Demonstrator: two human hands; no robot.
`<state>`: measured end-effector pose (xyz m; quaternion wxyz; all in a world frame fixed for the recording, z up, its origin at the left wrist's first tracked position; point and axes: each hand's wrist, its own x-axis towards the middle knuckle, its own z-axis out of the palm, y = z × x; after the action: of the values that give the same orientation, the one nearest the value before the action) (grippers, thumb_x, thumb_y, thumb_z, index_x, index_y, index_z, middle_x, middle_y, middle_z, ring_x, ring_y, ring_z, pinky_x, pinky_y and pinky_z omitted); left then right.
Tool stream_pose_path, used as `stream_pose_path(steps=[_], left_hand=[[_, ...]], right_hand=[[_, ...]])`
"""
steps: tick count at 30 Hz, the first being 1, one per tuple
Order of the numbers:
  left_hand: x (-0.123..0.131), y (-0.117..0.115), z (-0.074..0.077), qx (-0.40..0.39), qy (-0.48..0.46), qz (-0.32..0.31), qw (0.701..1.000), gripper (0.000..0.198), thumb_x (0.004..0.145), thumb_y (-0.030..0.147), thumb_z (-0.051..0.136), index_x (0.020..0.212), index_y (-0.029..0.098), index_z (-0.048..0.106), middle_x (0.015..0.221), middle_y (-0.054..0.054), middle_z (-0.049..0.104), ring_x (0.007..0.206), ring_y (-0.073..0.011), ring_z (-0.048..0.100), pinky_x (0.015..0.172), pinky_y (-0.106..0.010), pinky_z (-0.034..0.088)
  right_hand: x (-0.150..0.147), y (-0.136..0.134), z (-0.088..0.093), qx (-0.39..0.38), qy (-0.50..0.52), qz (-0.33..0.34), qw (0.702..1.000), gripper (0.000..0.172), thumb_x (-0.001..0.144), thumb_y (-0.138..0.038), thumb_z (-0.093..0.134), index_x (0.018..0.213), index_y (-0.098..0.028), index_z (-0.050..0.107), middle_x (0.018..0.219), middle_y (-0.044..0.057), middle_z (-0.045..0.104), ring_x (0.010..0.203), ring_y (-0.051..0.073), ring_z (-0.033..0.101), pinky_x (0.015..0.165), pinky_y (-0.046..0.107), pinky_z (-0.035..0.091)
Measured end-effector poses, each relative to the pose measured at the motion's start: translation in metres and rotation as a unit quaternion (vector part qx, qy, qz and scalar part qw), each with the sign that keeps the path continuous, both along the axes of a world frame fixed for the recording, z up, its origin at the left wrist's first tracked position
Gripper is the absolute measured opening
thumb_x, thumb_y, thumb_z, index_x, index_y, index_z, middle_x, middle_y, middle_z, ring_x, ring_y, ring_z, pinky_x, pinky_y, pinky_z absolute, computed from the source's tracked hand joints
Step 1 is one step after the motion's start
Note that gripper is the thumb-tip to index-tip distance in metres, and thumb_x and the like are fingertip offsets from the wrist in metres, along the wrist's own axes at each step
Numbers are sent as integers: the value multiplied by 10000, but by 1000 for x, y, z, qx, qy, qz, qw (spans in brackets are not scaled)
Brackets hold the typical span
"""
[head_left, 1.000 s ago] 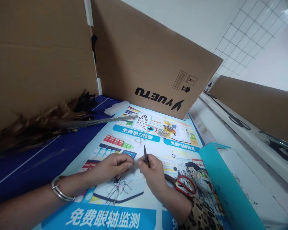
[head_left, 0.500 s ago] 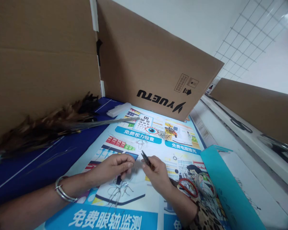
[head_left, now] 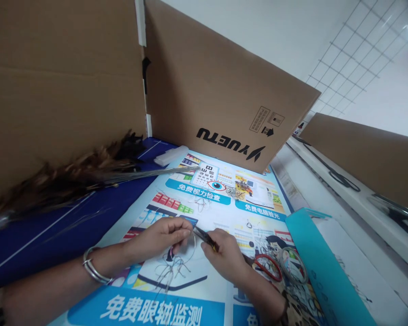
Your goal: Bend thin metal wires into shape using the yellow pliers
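Observation:
My left hand [head_left: 170, 235] is closed in a pinch on a thin wire [head_left: 195, 249], which curves down from its fingertips. My right hand [head_left: 226, 257] is wrapped round a pair of dark-jawed pliers [head_left: 204, 236]. The jaws point up and left, with their tip close to the left fingertips and the top of the wire. From this view I cannot tell whether the jaws grip it. Below my left hand, a tangle of thin bent wires [head_left: 172, 270] lies on the printed poster [head_left: 190, 290], with a small dark piece at its top.
Red [head_left: 268, 267] and pale wire coils [head_left: 293, 266] lie by my right forearm. A teal folder [head_left: 313, 253] stands right of them. Small wire pieces [head_left: 201, 203] lie farther back. Brown feathers [head_left: 88, 167] and long straight wires [head_left: 156, 172] are at left. Cardboard panels [head_left: 217, 81] wall the back and left.
The pliers have swung left and down, bringing their tip to the left fingertips. The wire's curve now shows below the pinch. The view has shifted slightly.

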<state>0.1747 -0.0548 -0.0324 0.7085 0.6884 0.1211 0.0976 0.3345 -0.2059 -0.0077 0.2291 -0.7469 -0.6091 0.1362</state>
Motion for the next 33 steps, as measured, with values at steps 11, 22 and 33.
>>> stream_pose_path(steps=[11, 22, 33], left_hand=[[1, -2, 0, -13, 20, -2, 1000, 196, 901, 359, 518, 823, 179, 536, 632, 42, 573, 489, -89, 498, 491, -216, 367], [2, -2, -1, 9, 30, 0, 1000, 209, 899, 368, 516, 798, 185, 518, 613, 51, 555, 498, -99, 512, 507, -225, 375], [2, -1, -6, 34, 28, 6, 999, 171, 895, 328, 502, 810, 182, 528, 620, 50, 546, 508, -102, 545, 525, -229, 414]], right_hand=[[3, -6, -1, 19, -85, 40, 995, 71, 856, -186, 525, 840, -196, 594, 792, 14, 590, 762, 148, 535, 671, 230, 361], [-2, -5, 13, -24, -170, 17, 985, 212, 879, -247, 578, 1085, -231, 621, 941, 56, 623, 907, 204, 532, 810, 302, 384], [-1, -5, 7, -29, -220, 2, 975, 241, 891, -292, 563, 1121, -246, 618, 896, 52, 636, 853, 204, 569, 724, 286, 398]])
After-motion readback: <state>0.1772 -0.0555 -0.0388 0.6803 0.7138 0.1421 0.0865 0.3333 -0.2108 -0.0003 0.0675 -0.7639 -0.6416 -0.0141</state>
